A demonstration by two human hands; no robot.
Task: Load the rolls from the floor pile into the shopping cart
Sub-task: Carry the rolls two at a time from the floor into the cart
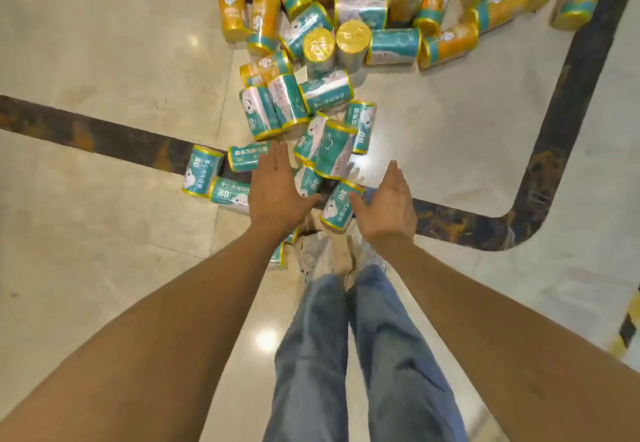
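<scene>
1. The pale, glossy tiled floor [104,43] fills the view and carries everything.
2. A dark marbled band [568,122] is inlaid in the floor. It runs in from the left edge, passes under the hands, and curves up towards the far right corner.
3. The pile of rolls [360,11] spreads from the far edge of the floor down its middle towards the person's feet. Orange-wrapped rolls [502,8] are heaped at the far end, some standing on end. Teal-wrapped rolls [287,102] lie scattered on their sides nearer, several of them across the dark band.
4. Legs in blue jeans [391,355] stand at the near edge, with pale shoes [311,258] just short of the nearest rolls.
5. The left hand [277,192] reaches out over the near teal rolls. Its fingers are straight and together, its palm is turned inward, and it holds nothing.
6. The right hand [388,206] mirrors it, flat and spread with its palm facing the left hand, and it holds nothing either.
7. One teal roll [341,207] lies tilted between the two hands. The right thumb overlaps its edge in this view, and I cannot tell whether it touches the roll.
</scene>
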